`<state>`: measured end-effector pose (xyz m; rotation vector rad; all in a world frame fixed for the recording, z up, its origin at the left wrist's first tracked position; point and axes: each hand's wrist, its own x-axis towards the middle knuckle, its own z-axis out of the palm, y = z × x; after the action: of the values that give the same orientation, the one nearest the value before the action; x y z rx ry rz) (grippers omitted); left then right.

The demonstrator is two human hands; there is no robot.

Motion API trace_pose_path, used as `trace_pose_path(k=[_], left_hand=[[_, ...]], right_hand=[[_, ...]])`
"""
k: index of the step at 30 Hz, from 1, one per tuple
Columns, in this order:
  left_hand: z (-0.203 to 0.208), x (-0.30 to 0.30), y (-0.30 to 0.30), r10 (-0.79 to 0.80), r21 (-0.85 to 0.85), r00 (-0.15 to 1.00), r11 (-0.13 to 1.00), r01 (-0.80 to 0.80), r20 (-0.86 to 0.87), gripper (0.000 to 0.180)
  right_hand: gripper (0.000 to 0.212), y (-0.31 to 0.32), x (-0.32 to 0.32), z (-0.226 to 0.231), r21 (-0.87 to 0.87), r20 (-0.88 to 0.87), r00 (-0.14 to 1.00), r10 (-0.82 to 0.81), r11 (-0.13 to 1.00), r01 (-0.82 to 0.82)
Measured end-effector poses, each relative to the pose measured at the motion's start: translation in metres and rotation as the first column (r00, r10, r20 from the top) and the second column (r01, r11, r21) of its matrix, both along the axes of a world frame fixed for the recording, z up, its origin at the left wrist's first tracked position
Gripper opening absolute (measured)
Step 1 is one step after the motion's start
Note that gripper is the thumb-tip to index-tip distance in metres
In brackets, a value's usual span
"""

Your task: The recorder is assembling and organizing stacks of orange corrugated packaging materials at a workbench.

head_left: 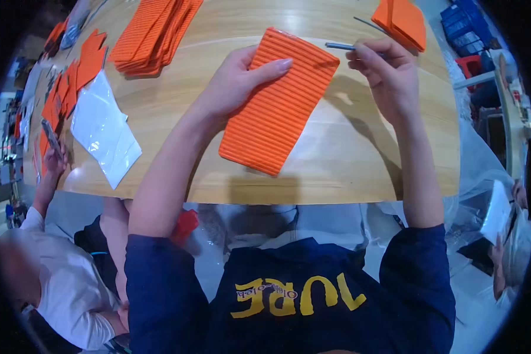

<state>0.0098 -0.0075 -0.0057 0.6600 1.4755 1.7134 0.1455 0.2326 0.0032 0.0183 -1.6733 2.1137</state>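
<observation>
An orange ribbed rectangular piece [280, 100] is in my left hand [236, 79], held above the table at a slant. My left thumb lies across its ribbed face and the other fingers are hidden behind it. Just right of its upper corner, my right hand [389, 74] pinches a thin grey rod-shaped tool [339, 46] between thumb and fingers. The tool's tip points left toward the orange piece, with a small gap between them. Whether it is a pen or a blade cannot be made out.
A stack of orange ribbed pieces [150, 38] lies at the far left, more orange pieces [401, 23] at the far right. White glossy plastic sheets [103, 127] lie on the wooden table [336, 159] at left. A co-worker [71, 277] sits left; another person's hand [497, 251] shows at right.
</observation>
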Motion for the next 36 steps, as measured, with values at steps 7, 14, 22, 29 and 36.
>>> trace_pose_path(k=[7, 14, 22, 29, 36], left_hand=[[0.003, 0.002, 0.005, -0.087, -0.04, 0.993, 0.996, 0.084, -0.085, 0.027], [0.001, 0.001, 0.004, -0.103, -0.032, 0.973, 0.995, 0.098, -0.207, 0.028], [0.01, 0.007, 0.003, -0.075, -0.074, 0.965, 0.996, 0.058, -0.253, 0.029], [0.004, 0.007, 0.0, -0.154, -0.073, 0.953, 0.987, 0.139, -0.262, 0.03], [0.003, 0.001, 0.0, -0.287, -0.178, 0.846, 0.957, 0.23, -0.449, 0.028]], right_hand=[[0.02, -0.017, 0.002, -0.001, 0.156, 0.167, 0.98, -0.111, 0.984, 0.084], [0.024, -0.02, -0.001, -0.006, 0.15, 0.216, 0.97, -0.113, 0.985, 0.081], [0.024, -0.025, 0.0, 0.0, 0.158, 0.255, 0.962, -0.101, 0.986, 0.062], [0.021, -0.022, 0.004, 0.004, 0.258, 0.335, 0.942, -0.005, 0.962, -0.087], [0.019, -0.008, 0.008, 0.002, 0.339, 0.428, 0.901, 0.074, 0.911, -0.236]])
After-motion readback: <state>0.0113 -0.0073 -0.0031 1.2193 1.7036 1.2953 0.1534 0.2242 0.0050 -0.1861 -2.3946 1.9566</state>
